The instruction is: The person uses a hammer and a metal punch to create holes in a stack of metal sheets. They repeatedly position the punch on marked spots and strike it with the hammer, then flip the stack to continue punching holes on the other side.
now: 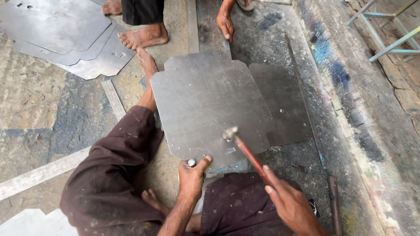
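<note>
A cut sheet-metal plate (205,100) with notched corners lies on the floor in front of me. My left hand (191,177) grips its near edge, thumb on top, next to a small round metal punch (191,162). My right hand (288,201) holds a red-handled hammer (247,153); its steel head (229,132) rests on or just above the plate near a small slot. A darker second sheet (286,105) lies under the plate on the right.
Another person's bare feet (144,37) and hand (225,24) are at the far side. A stack of cut sheets (65,35) lies top left. Steel rulers (113,98) (39,174) lie left. A rod (334,201) lies lower right, a metal frame (385,26) top right.
</note>
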